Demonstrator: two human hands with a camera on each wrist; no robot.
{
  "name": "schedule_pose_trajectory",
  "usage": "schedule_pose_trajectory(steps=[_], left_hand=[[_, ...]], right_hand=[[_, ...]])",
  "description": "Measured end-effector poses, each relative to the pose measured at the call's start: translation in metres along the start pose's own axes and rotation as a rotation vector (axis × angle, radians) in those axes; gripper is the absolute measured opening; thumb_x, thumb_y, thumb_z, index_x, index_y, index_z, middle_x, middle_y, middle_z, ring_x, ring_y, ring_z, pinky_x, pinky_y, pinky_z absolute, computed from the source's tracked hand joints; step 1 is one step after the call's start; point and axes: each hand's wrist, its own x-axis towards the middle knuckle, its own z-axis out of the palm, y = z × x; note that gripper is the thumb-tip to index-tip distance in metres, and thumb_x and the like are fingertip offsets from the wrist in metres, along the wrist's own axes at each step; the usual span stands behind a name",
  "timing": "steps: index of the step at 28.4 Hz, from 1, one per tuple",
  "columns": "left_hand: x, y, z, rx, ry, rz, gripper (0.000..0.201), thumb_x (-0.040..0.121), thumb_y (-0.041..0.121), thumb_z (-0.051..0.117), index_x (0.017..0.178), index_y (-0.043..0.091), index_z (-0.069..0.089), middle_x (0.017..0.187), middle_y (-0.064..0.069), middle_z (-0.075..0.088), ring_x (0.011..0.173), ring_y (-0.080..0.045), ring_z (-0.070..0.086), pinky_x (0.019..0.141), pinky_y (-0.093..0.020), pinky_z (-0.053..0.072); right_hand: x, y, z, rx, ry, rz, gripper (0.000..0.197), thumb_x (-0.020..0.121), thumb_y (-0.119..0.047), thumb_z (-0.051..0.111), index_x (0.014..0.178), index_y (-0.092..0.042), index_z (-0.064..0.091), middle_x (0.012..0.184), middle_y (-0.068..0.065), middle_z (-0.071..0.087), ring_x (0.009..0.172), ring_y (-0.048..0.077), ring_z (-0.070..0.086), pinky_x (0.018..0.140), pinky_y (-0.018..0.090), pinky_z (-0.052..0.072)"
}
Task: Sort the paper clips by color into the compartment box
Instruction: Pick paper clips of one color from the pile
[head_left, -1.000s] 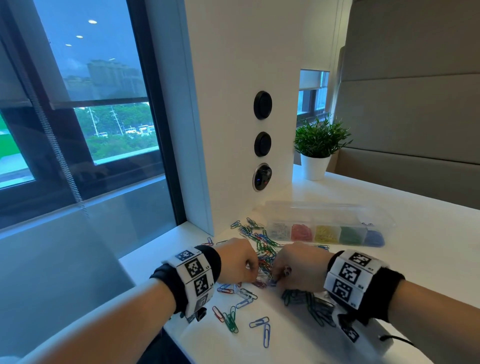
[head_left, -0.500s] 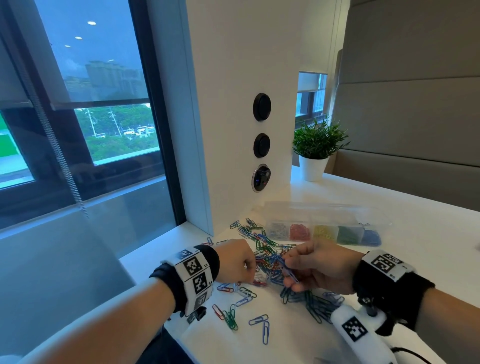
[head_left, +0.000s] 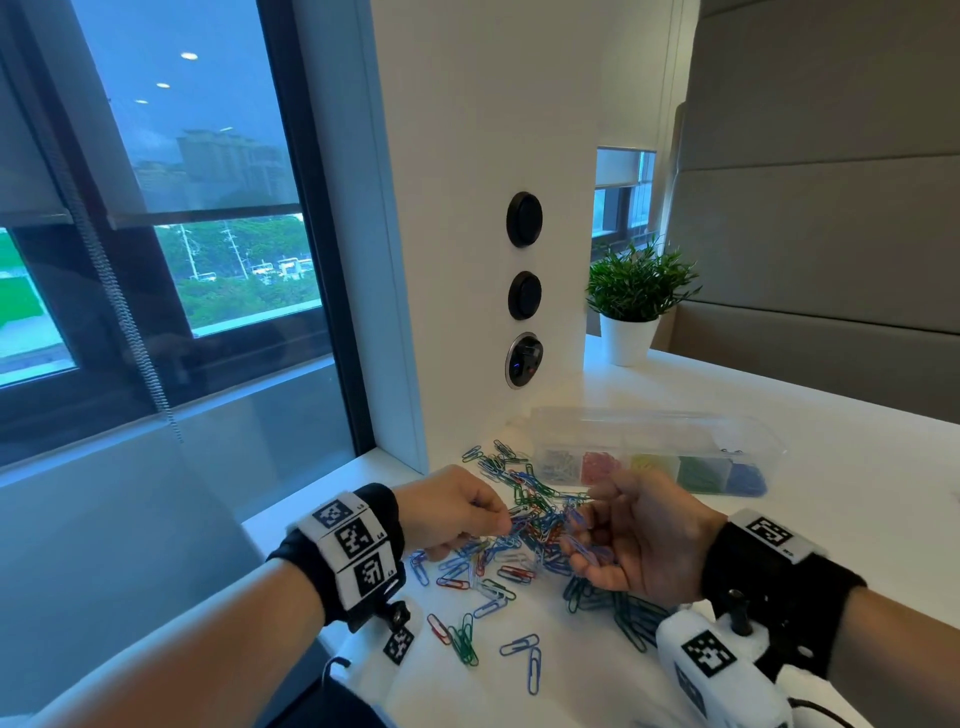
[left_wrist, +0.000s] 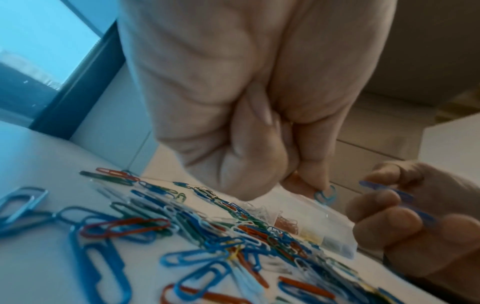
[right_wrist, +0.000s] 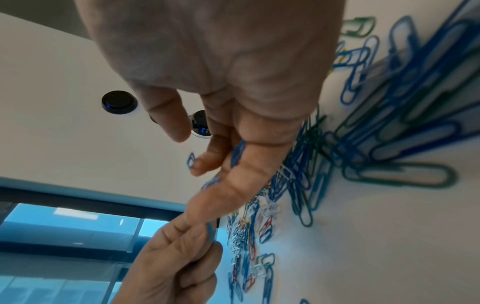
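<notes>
A loose pile of mixed-colour paper clips (head_left: 535, 525) lies on the white table between my hands. My left hand (head_left: 501, 519) hovers just over the pile and pinches one blue clip (left_wrist: 324, 196) between thumb and forefinger. My right hand (head_left: 587, 530) is turned palm inward beside it, its curled fingers holding several blue clips (right_wrist: 237, 154). The two hands nearly touch at the fingertips. Behind the pile stands the clear compartment box (head_left: 763, 457), lid open, holding white, red, yellow, green and blue clips in separate compartments.
A white pillar (head_left: 493, 208) with round black sockets rises right behind the pile. A potted plant (head_left: 631, 306) stands at the back. More green and blue clips (head_left: 623, 613) lie under my right wrist, and a few stray ones (head_left: 467, 639) near the table's front edge.
My right hand has lifted off the pile and rolled palm inward with blue clips in it. My left hand has picked up a blue clip and brought it toward the right hand.
</notes>
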Motion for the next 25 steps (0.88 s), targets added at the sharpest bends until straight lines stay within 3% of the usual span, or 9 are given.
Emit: schedule_pose_trajectory(steps=[3,5,10,15,18,20,22,24,25], left_hand=[[-0.003,0.000,0.000,-0.139,-0.047,-0.051,0.009,0.095,0.011,0.060,0.088,0.007,0.063,0.054,0.001,0.031,0.041,-0.009,0.020,0.040,-0.018,0.018],[-0.003,-0.001,-0.001,-0.188,-0.053,-0.084,0.013,0.096,0.010,0.058,0.083,0.010,0.060,0.054,0.002,0.031,0.043,-0.009,0.020,0.040,-0.018,0.017],[-0.004,-0.004,-0.002,-0.470,-0.084,-0.160,0.026,0.092,0.015,0.041,0.068,0.017,0.032,0.063,0.001,0.027,0.052,-0.013,0.023,0.049,-0.023,0.019],[-0.012,-0.003,0.001,-0.939,-0.092,-0.038,0.020,0.078,0.014,0.029,0.061,0.014,0.039,0.063,-0.005,0.034,0.051,-0.015,0.029,0.041,-0.017,0.027],[-0.017,-0.004,0.004,-1.041,-0.072,0.024,0.019,0.079,0.016,0.030,0.062,0.013,0.038,0.063,-0.007,0.036,0.050,-0.016,0.032,0.037,-0.017,0.028],[-0.019,-0.004,0.003,-1.039,-0.035,0.007,0.022,0.085,0.016,0.033,0.063,0.014,0.036,0.061,-0.004,0.032,0.048,-0.013,0.028,0.034,-0.015,0.022],[-0.018,-0.006,0.002,-0.868,0.037,-0.044,0.030,0.093,0.015,0.040,0.064,0.017,0.033,0.057,0.001,0.027,0.044,-0.009,0.022,0.034,-0.015,0.014],[-0.019,-0.008,0.002,-0.524,0.127,-0.087,0.033,0.097,0.017,0.052,0.067,0.016,0.038,0.054,0.003,0.028,0.042,-0.009,0.021,0.035,-0.017,0.016],[-0.020,-0.009,0.001,-0.340,0.159,-0.093,0.029,0.096,0.018,0.059,0.071,0.015,0.044,0.052,0.002,0.032,0.040,-0.009,0.022,0.036,-0.018,0.019]], right_hand=[[0.001,0.002,-0.001,-0.125,0.012,-0.004,0.018,0.079,-0.020,0.056,0.065,-0.009,0.051,0.070,0.012,0.051,0.054,0.021,0.048,0.043,0.023,0.046],[0.004,0.004,-0.003,-0.211,0.016,-0.004,0.016,0.082,-0.014,0.053,0.066,-0.011,0.048,0.067,0.010,0.051,0.052,0.019,0.045,0.039,0.022,0.040],[0.002,0.005,-0.003,-0.223,-0.012,-0.003,0.008,0.074,-0.008,0.040,0.074,-0.008,0.048,0.070,0.011,0.049,0.051,0.018,0.039,0.038,0.022,0.034],[-0.004,0.011,0.003,-0.336,-0.018,0.005,0.008,0.076,-0.015,0.044,0.070,-0.012,0.047,0.066,0.005,0.047,0.048,0.014,0.032,0.037,0.019,0.026],[-0.006,0.017,0.013,-0.695,0.040,-0.063,0.016,0.080,-0.017,0.055,0.065,-0.014,0.050,0.058,0.002,0.045,0.043,0.012,0.030,0.040,0.018,0.021],[-0.011,0.022,0.026,-1.072,0.013,-0.155,0.013,0.080,-0.019,0.057,0.068,-0.016,0.061,0.057,-0.003,0.047,0.044,0.010,0.035,0.041,0.020,0.026],[-0.010,0.028,0.036,-1.430,-0.019,-0.291,0.024,0.088,-0.012,0.051,0.086,-0.018,0.074,0.062,-0.010,0.057,0.052,0.004,0.047,0.051,0.016,0.039],[-0.009,0.032,0.043,-1.611,-0.015,-0.383,0.028,0.091,-0.011,0.050,0.102,-0.017,0.075,0.085,-0.009,0.070,0.075,0.006,0.060,0.072,0.020,0.048],[-0.009,0.033,0.046,-1.681,-0.008,-0.400,0.025,0.093,-0.016,0.055,0.110,-0.019,0.074,0.097,-0.007,0.071,0.087,0.009,0.061,0.077,0.022,0.047]])
